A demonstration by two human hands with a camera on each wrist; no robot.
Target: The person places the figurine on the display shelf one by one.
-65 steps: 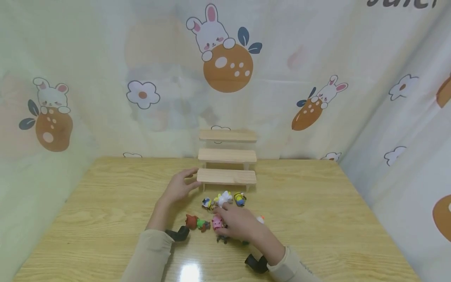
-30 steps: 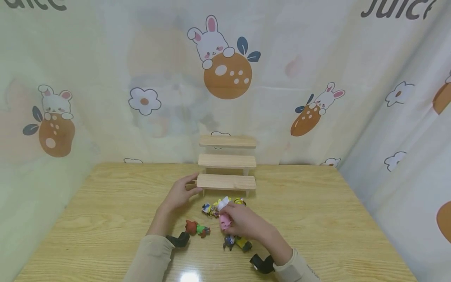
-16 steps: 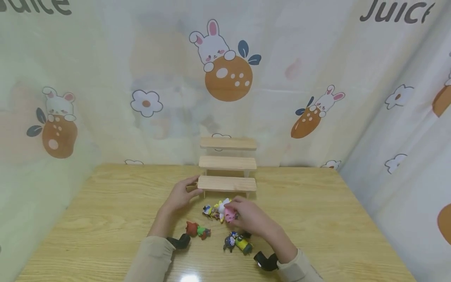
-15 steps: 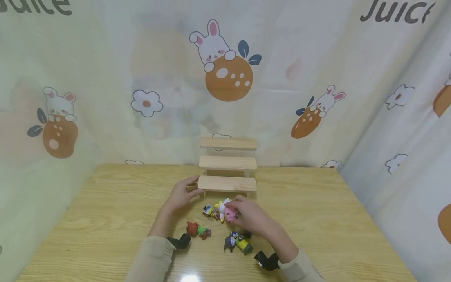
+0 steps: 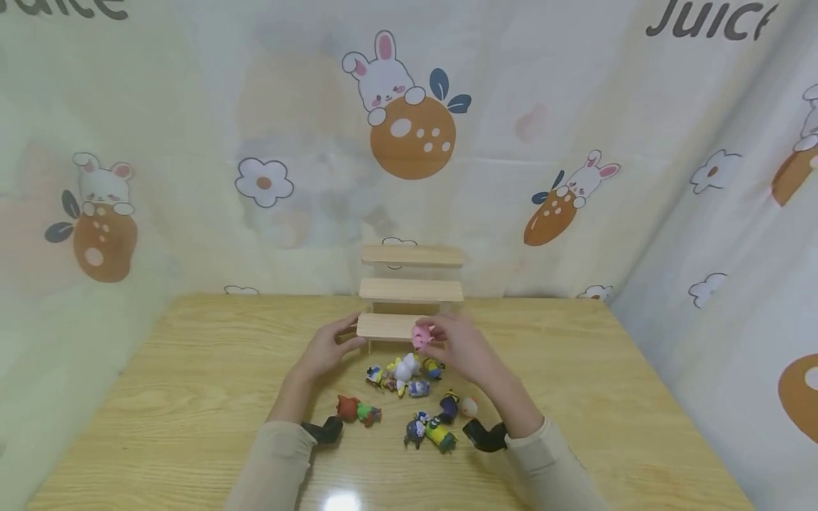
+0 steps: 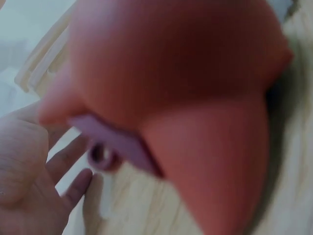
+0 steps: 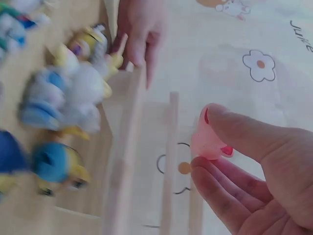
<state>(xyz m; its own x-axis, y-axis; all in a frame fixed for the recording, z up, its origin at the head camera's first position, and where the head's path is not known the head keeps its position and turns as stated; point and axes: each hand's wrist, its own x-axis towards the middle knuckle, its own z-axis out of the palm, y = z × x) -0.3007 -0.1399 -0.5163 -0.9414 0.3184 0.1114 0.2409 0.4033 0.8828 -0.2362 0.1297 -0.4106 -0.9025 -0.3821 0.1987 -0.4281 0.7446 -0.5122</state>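
My right hand (image 5: 469, 348) pinches a small pink pig figurine (image 5: 422, 336) between thumb and fingertips, overlapping the right part of the lowest step in the head view. Its pink body (image 7: 208, 137) shows between thumb and fingers in the right wrist view. The three-tier wooden stand (image 5: 386, 326) stands near the back edge of the table. At its left end, my left hand (image 5: 327, 351) holds the lowest step with thumb in front and fingers behind. A red-headed figurine in green (image 5: 359, 410) lies near the left wrist; a large blurred red shape (image 6: 186, 58) fills the left wrist view.
In front of the stand lie a white-and-yellow figurine (image 5: 405, 367), a blue-and-yellow one (image 5: 433, 367) and a small blue-grey one (image 5: 418, 387). Closer to me are a yellow-green figurine (image 5: 441, 434), a dark one (image 5: 415, 430) and a whitish round one (image 5: 469, 407). A printed curtain (image 5: 307, 227) hangs behind.
My right hand has taken the pig figurine up from among the other figurines and moved it away from me toward the lowest step. The left hand stays at the stand's left end.
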